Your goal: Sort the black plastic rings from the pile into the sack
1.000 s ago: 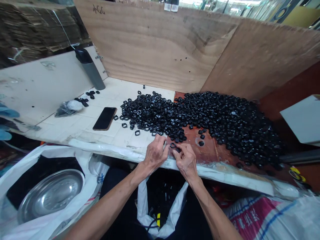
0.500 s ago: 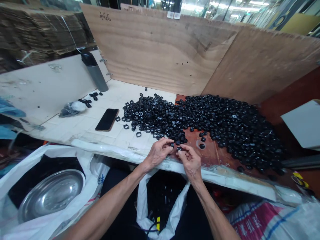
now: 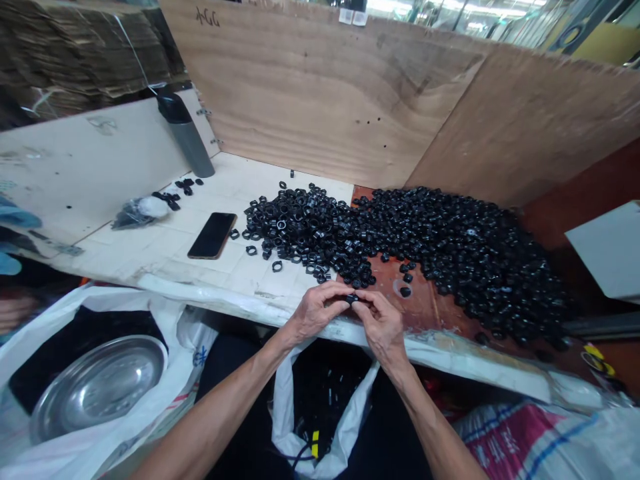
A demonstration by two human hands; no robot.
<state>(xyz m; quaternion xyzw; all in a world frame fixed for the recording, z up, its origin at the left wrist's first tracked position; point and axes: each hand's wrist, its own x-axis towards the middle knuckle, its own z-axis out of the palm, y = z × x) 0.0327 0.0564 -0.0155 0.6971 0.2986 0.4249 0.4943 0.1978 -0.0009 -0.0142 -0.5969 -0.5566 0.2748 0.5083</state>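
My left hand (image 3: pixel 320 308) and my right hand (image 3: pixel 383 321) meet above the table's front edge. Thumb and fingertips of both are closed on a small black plastic part (image 3: pixel 352 299), which looks like a ring nut and a second black piece put together; the fingers partly cover it. Just beyond them lies a heap of black ring nuts (image 3: pixel 300 223). To its right spreads a larger heap of small black plastic pieces (image 3: pixel 475 260), too small to name. Below my hands, an open white sack (image 3: pixel 284 407) holds dark parts.
A phone (image 3: pixel 213 235), a grey bottle (image 3: pixel 187 137) and a small plastic bag (image 3: pixel 140 211) are on the left. Wooden boards (image 3: pixel 320 93) wall the back. A metal basin (image 3: pixel 105 387) sits in a sack at lower left; another person's hand (image 3: pixel 15 310) shows beyond it.
My hands have come together, and the two black pieces held apart before now meet between my fingertips. The view has shifted slightly. Another person's hand has appeared at the left edge.
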